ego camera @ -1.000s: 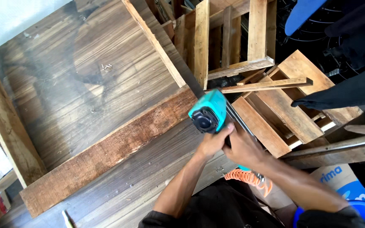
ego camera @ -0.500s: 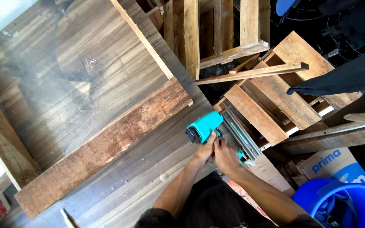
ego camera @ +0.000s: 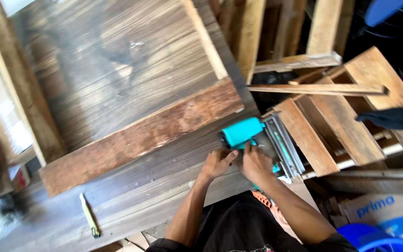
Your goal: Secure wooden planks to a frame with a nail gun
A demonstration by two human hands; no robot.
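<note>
Left forearm: bare, rising from 6 toward 12 o'clock | Left hand (ego camera: 216, 163): palm down, fingers pointing to 2 o'clock, loosely spread | Right forearm: bare, running toward 10 o'clock | Right hand (ego camera: 256, 164): curled, grip apparently closed, blurred.

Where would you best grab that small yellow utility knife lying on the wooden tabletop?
Pinch the yellow utility knife across its slim middle, coming straight down from above. It lies flat on the wooden tabletop, nothing touching it, so both long sides are free.
</note>
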